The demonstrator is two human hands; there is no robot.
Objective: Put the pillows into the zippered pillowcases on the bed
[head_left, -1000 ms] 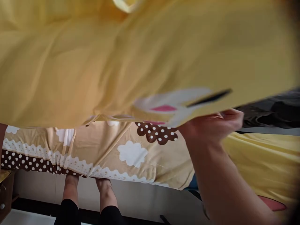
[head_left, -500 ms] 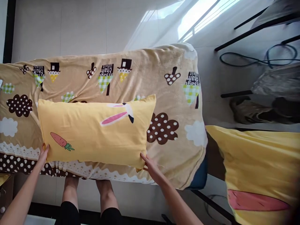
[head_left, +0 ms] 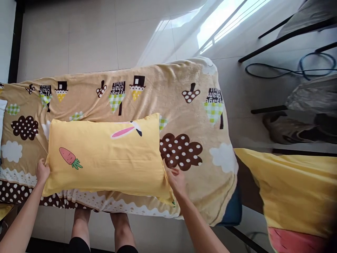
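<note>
A yellow pillow [head_left: 110, 161] printed with a carrot and rabbit ears lies on a tan patterned blanket [head_left: 173, 116]. At its left edge, my left hand [head_left: 43, 171] is closed on the fabric, the fingers partly hidden by the pillow's side. My right hand [head_left: 177, 181] pinches the right edge, a little above the lower right corner. That corner sticks out below the hand, showing a bit of green print.
The blanket covers a narrow bed-like surface with a dark blue corner [head_left: 231, 207]. Yellow cloth [head_left: 295, 189] with a pink print hangs at right. Dark-legged furniture [head_left: 284, 38] and a looped cable [head_left: 273, 72] are at upper right. My legs [head_left: 121, 228] stand against the near edge.
Both hands have moved up along the pillow's side edges from near its lower corners. The pillow's right side has drawn in to the left, and its lower edge sits nearer to me.
</note>
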